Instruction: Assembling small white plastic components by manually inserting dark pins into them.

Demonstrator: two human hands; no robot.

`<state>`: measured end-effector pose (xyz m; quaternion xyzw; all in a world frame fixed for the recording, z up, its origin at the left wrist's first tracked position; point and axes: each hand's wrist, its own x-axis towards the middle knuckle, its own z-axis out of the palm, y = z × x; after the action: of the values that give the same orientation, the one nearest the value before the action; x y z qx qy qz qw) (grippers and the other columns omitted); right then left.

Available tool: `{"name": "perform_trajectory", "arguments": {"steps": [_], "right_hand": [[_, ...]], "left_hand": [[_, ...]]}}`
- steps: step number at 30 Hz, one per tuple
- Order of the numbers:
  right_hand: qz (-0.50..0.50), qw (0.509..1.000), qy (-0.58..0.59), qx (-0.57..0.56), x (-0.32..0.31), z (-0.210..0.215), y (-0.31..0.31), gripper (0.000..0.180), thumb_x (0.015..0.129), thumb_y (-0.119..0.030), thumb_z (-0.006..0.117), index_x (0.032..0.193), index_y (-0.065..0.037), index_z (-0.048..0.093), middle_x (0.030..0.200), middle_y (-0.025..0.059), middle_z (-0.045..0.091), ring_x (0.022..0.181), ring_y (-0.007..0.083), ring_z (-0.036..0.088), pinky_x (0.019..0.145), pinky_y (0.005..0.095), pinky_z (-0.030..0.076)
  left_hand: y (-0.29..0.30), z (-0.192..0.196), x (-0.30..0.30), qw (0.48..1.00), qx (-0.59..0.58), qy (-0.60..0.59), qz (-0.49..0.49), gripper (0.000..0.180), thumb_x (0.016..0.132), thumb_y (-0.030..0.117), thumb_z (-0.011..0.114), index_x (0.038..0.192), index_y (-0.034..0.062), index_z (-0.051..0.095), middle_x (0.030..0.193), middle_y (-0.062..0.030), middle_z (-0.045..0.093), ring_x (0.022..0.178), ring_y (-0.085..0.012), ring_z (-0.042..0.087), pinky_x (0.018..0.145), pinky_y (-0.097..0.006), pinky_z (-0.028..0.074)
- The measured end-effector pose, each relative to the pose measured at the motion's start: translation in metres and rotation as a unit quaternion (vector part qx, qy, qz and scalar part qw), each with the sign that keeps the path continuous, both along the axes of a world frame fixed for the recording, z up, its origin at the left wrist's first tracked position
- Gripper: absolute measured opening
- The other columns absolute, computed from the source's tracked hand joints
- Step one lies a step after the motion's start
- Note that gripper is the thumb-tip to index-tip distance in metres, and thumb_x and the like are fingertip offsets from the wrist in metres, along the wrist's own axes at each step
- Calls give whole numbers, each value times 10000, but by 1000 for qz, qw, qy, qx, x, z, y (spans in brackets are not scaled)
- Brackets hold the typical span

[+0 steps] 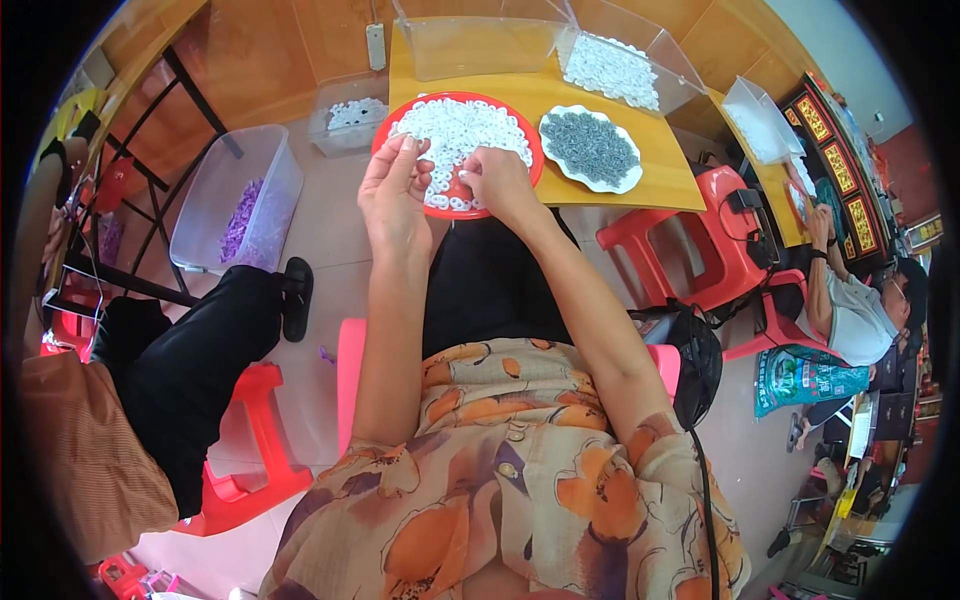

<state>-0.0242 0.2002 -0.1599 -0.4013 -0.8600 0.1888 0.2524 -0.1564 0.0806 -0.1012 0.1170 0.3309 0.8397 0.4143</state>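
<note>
White pieces lie in the red tray at the counter's near left. The left grip is pinched above the tray's left side, the right grip curled nearer right; I cannot tell whether either grasps a piece. They look light, stiff, slick, best pinched by their rims.
</note>
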Motion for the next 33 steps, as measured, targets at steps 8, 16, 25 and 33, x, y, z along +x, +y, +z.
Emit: {"name": "perform_trajectory", "arguments": {"steps": [8, 16, 25, 33], "right_hand": [[-19, 952, 275, -133, 27, 73, -52, 166, 923, -74, 776, 1046, 31, 737, 816, 70, 766, 689, 93, 705, 625, 281, 560], [82, 871, 343, -343, 53, 132, -86, 275, 939, -23, 746, 1188, 92, 722, 976, 130, 787, 875, 138, 758, 818, 266, 610], [99, 908, 319, -253, 75, 142, -88, 243, 992, -51, 714, 1198, 79, 724, 935, 75, 756, 739, 113, 686, 684, 243, 559], [62, 788, 469, -395, 102, 147, -73, 297, 1020, -83, 703, 1285, 51, 709, 1004, 126, 771, 826, 146, 741, 823, 297, 646]], "left_hand": [[7, -12, 17, 996, 46, -23, -71, 129, 1058, 124, 668, 1168, 65, 637, 1225, -127, 703, 1170, -203, 657, 953, -352, 557], [-5, 25, 55, 973, 109, -81, -189, 228, 1128, 229, 538, 1282, 65, 573, 1344, -137, 639, 1283, -257, 606, 1058, -421, 526], [-16, 46, 76, 940, 172, -166, -245, 333, 1133, 254, 525, 1403, 60, 506, 1435, -149, 574, 1424, -280, 481, 1167, -462, 423], [-16, 47, 84, 987, 74, 61, -125, 132, 1060, 119, 662, 1165, 50, 620, 1101, -72, 705, 970, -141, 666, 893, -286, 518]]}}
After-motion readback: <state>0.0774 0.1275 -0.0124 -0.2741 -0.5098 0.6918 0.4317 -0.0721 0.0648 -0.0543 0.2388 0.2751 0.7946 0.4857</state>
